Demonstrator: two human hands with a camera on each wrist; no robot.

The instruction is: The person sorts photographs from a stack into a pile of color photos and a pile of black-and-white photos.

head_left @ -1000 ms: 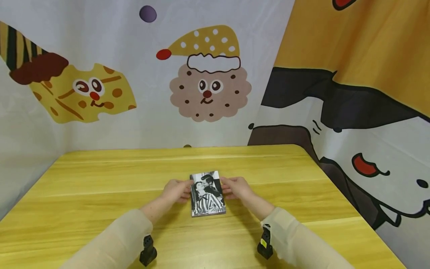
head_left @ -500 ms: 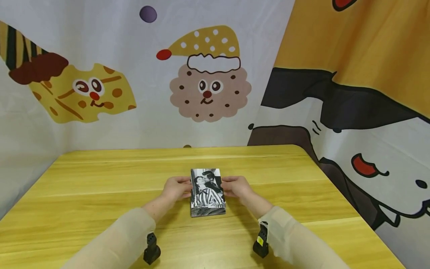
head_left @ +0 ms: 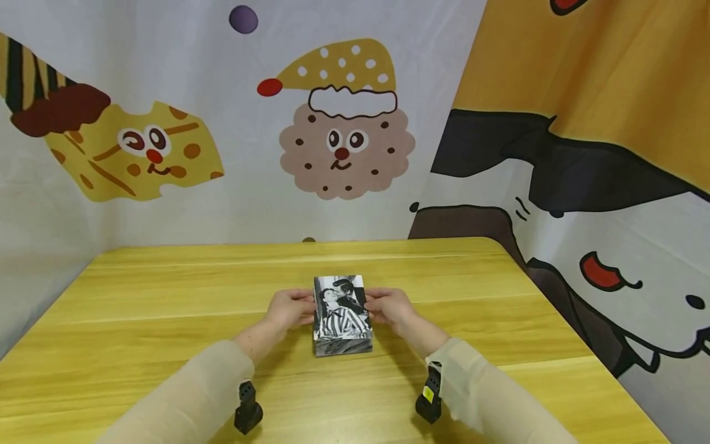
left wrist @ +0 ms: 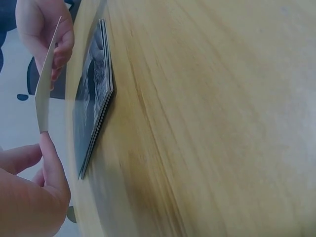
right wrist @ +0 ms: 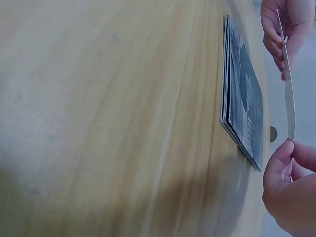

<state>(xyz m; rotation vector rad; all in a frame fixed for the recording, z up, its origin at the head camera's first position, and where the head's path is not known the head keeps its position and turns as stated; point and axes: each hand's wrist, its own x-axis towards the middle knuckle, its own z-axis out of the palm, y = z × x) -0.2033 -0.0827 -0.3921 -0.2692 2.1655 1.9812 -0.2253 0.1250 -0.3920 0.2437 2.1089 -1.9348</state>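
Note:
A black-and-white photo card (head_left: 342,308) is held level above a small stack of similar cards (head_left: 344,348). My left hand (head_left: 285,311) pinches its left edge and my right hand (head_left: 395,308) its right edge. In the left wrist view the raised card (left wrist: 44,89) shows a pale underside, apart from the stack (left wrist: 94,94) on the table. The right wrist view has the same card (right wrist: 289,89) between both hands, with the stack (right wrist: 242,98) lying beneath it.
The wooden table (head_left: 166,296) extends around the stack. Behind it hangs a curtain (head_left: 194,61) with cartoon prints. A black wrist camera (head_left: 248,408) is on the left sleeve and another (head_left: 429,396) on the right.
The top card has come up off the stack and moved slightly away from me, both hands rising with it. A strip of the card beneath has come into view.

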